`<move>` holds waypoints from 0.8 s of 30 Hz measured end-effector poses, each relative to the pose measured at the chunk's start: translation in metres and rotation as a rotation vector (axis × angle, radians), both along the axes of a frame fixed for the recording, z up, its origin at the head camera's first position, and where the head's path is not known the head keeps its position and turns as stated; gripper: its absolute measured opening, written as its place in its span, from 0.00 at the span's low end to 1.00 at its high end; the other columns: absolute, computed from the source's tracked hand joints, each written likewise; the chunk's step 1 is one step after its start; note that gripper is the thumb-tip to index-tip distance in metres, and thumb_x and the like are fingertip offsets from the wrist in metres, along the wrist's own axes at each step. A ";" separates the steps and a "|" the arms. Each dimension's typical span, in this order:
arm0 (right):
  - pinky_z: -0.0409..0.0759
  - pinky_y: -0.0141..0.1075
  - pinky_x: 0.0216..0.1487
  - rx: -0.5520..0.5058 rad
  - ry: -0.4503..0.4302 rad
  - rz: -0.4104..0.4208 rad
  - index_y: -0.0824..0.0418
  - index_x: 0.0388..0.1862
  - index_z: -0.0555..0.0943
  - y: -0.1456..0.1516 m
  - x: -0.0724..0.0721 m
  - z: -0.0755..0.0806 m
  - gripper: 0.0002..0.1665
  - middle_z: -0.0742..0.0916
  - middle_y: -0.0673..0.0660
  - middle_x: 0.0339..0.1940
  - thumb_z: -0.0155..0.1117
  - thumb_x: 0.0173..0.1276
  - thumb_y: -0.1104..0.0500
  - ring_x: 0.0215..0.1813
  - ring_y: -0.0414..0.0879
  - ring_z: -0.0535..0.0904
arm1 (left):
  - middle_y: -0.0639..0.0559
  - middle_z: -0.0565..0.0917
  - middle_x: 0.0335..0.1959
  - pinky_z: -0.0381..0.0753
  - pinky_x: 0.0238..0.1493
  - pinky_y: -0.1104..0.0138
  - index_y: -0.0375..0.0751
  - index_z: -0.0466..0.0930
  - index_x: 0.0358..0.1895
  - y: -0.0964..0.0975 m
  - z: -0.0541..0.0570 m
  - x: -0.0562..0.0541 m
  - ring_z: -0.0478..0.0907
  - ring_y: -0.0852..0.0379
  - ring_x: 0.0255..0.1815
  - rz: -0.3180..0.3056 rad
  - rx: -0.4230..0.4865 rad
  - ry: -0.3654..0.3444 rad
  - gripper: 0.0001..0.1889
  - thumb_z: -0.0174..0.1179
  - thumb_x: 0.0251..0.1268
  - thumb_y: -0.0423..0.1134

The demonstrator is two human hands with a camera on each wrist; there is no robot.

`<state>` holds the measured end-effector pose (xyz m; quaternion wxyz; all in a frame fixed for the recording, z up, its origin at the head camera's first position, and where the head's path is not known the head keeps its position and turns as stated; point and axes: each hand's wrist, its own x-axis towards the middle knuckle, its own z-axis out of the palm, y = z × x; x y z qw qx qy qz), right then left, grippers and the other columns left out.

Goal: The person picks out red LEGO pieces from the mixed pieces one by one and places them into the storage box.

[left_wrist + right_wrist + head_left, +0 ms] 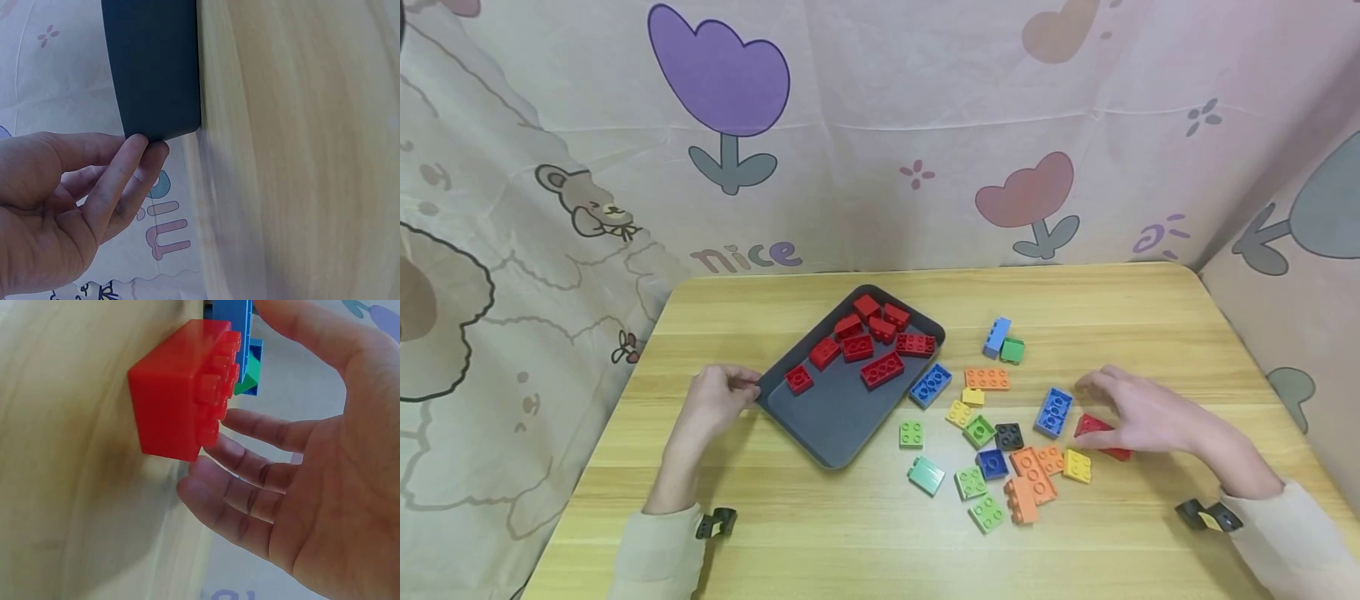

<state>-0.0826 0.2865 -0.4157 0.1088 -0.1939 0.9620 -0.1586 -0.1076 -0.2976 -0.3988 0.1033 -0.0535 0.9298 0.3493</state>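
Note:
At its left corner, the dark grey tray [808,417] is held by my left hand [718,400]. The fingertips of that hand [94,194] meet the tray's corner [156,69] in the left wrist view. Several red bricks [882,370] lie inside the tray, mostly in its far half. Over on the right, my right hand [1138,412] hovers around a red brick [1101,436] on the table, thumb and fingers spread apart. The right wrist view has this studded red brick [169,394] in front of the loosely bent fingers of my right hand [312,481], not gripped.
Between tray and right hand lie loose bricks: a blue one [1054,412], a yellow one [1077,467], an orange one [987,379], a black one [1009,437], a teal one [927,476] and several green ones. Printed cloth [865,217] hangs behind the wooden table [820,533].

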 end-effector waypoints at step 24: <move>0.78 0.30 0.40 -0.062 -0.047 0.044 0.53 0.49 0.83 0.000 0.002 -0.014 0.30 0.84 0.43 0.39 0.86 0.52 0.44 0.41 0.34 0.76 | 0.34 0.90 0.43 0.83 0.35 0.65 0.26 0.86 0.54 -0.001 0.000 -0.001 0.89 0.49 0.39 -0.003 -0.006 0.005 0.12 0.62 0.72 0.29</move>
